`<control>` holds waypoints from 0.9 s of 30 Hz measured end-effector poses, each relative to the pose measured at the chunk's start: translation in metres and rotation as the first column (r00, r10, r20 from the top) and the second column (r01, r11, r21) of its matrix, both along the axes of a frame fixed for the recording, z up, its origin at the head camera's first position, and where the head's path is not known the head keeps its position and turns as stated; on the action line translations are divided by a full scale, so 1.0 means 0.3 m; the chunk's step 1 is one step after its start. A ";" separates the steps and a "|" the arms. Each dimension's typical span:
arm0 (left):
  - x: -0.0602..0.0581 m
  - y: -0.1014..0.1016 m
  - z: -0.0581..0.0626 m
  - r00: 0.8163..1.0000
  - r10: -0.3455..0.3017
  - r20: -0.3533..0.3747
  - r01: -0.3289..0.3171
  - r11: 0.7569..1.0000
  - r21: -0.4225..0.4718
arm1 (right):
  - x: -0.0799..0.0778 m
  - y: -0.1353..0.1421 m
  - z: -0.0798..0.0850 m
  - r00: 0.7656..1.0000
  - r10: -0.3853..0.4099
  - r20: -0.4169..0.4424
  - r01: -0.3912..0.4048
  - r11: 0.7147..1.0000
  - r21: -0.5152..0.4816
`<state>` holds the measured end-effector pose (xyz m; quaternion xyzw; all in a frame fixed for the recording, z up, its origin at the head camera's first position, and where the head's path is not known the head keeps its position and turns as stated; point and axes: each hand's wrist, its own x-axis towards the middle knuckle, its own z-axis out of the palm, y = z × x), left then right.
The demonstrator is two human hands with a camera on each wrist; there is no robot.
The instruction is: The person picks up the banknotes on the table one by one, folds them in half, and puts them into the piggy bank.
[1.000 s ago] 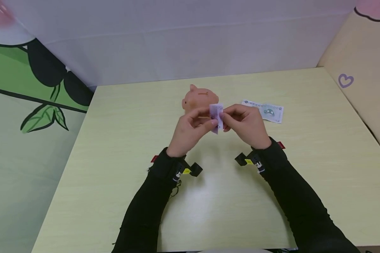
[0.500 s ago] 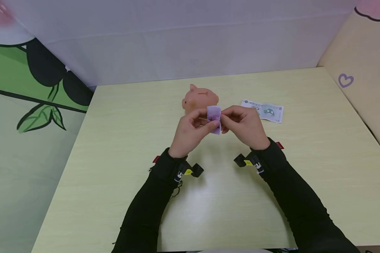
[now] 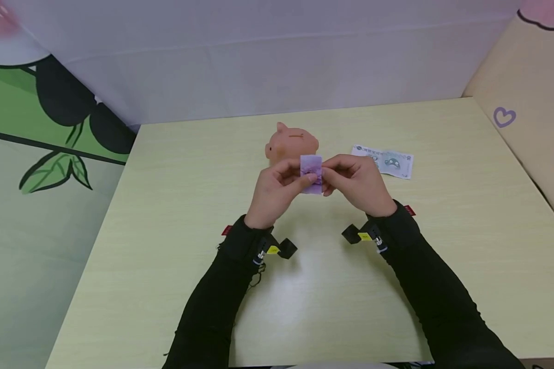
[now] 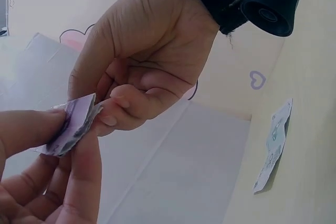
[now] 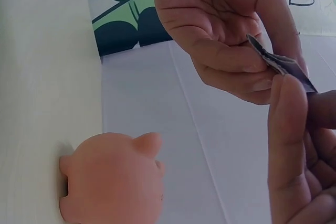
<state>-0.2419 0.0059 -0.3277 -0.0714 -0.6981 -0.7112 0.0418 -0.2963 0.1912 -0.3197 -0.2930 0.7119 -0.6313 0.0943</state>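
1 small folded purple note point(image 3: 311, 164) is held up above a pale wooden counter point(image 3: 281, 312). The left hand point(image 3: 277, 192), at the note's 8 o'clock, pinches it between thumb and fingers; the right hand point(image 3: 361, 183), at its 3 o'clock, pinches the near edge. A pink piggy bank point(image 3: 294, 145) stands at the note's 11 o'clock, facing 9 o'clock. At the right hand's 2 o'clock, a pale green-printed note point(image 3: 390, 163) lies unfolded, partly hidden.
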 end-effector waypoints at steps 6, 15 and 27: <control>-0.001 -0.003 0.001 1.000 0.011 0.009 -0.011 1.000 0.010 | -0.001 0.005 0.004 1.000 0.021 0.013 -0.021 1.000 0.004; -0.003 -0.003 -0.004 1.000 0.010 -0.001 -0.010 0.999 0.037 | 0.001 0.008 0.009 0.999 0.041 0.011 -0.041 0.999 -0.015; 0.005 0.006 0.005 0.998 0.049 -0.030 -0.048 0.998 0.030 | 0.006 0.009 0.015 0.998 0.068 0.013 -0.067 0.996 -0.052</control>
